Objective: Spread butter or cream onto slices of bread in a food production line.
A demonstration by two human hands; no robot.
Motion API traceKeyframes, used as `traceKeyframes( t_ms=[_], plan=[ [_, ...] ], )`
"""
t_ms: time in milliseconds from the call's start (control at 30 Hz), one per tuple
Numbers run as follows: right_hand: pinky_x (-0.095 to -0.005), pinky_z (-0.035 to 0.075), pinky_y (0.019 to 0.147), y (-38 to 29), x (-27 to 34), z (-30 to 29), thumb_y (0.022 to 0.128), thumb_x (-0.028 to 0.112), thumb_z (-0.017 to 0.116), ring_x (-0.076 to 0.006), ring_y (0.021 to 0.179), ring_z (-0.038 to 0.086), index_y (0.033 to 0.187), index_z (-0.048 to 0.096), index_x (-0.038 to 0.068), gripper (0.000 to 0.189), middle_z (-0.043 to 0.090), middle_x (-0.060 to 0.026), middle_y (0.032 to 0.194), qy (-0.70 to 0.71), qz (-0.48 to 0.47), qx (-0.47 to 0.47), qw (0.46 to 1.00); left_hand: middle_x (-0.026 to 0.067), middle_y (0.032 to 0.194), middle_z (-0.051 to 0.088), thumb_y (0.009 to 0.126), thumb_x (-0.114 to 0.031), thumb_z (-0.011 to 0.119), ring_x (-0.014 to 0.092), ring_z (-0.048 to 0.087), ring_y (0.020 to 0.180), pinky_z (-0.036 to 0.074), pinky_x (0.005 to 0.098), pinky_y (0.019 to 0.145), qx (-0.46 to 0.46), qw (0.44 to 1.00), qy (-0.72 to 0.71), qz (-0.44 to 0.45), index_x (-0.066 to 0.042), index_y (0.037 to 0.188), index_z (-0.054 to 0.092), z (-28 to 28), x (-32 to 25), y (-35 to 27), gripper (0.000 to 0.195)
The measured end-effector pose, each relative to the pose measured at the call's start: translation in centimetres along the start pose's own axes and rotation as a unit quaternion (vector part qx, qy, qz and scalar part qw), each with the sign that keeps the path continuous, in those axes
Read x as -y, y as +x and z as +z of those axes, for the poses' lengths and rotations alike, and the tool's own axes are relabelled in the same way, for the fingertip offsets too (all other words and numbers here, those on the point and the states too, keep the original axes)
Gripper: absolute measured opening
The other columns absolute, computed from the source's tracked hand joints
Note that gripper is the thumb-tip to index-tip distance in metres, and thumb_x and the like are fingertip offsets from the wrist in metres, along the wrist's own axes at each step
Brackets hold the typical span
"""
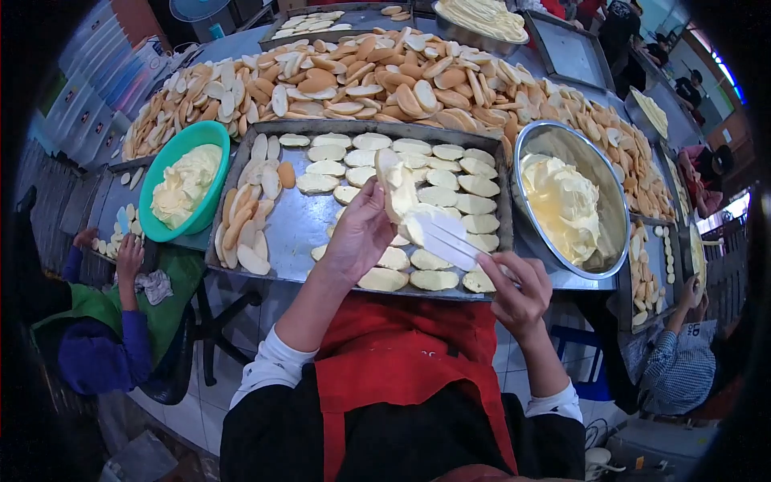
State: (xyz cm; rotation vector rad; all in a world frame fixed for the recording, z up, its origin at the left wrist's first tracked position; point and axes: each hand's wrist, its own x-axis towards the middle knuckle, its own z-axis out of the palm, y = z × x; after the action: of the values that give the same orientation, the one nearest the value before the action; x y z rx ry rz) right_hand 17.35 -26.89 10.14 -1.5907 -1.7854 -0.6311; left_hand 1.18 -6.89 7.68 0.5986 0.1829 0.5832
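Note:
My left hand (361, 232) holds an oval bread slice (387, 172) upright above a metal baking tray (286, 223). Pale cream covers part of the slice's face. In my right hand (521, 289) is the handle of a spatula with a white blade (443, 238). The blade meets the lower end of the slice, with cream on its tip. Rows of cream-coated slices (433, 280) lie beneath on the tray. Along the tray's left side, plain bread slices (247, 226) are heaped. To the right stands a steel bowl (620, 199) of cream (563, 196).
A green plastic bowl (224, 135) of cream stands left of the tray. Behind it spreads a large heap of bread slices (361, 78). Co-workers sit at the left (108, 337) and right (677, 373), their hands over other trays. An office chair base (220, 328) stands at the lower left.

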Motion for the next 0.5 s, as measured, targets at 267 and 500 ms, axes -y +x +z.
traceKeyframes(
  t_ms=[267,500],
  plan=[
    [-0.0298,0.045,0.065,-0.5,-0.7,4.2,0.052,0.003,0.059,-0.0181,0.074,0.055,0.109,0.068,0.01,0.057,0.06,-0.0036,0.099,-0.058,-0.001,-0.068,0.996,0.0048,0.121,0.052,0.095,-0.024,0.048,0.016,0.055,0.108,0.048,0.0312,0.092,0.019,0.996,-0.04,-0.076,-0.008,0.133,0.035,0.0,1.9,-0.6,0.042],
    [-0.0307,0.046,0.062,2.1,-1.8,6.2,0.06,-0.011,0.056,-0.0213,0.075,0.056,0.108,0.068,0.011,0.054,0.061,-0.0068,0.098,-0.009,0.11,-0.049,0.993,0.0042,0.119,0.052,0.095,-0.022,0.05,0.015,0.055,0.105,0.047,0.0291,0.09,0.025,0.996,-0.015,-0.089,-0.009,0.134,0.034,-1.2,1.6,-1.8,0.044]
  ],
)
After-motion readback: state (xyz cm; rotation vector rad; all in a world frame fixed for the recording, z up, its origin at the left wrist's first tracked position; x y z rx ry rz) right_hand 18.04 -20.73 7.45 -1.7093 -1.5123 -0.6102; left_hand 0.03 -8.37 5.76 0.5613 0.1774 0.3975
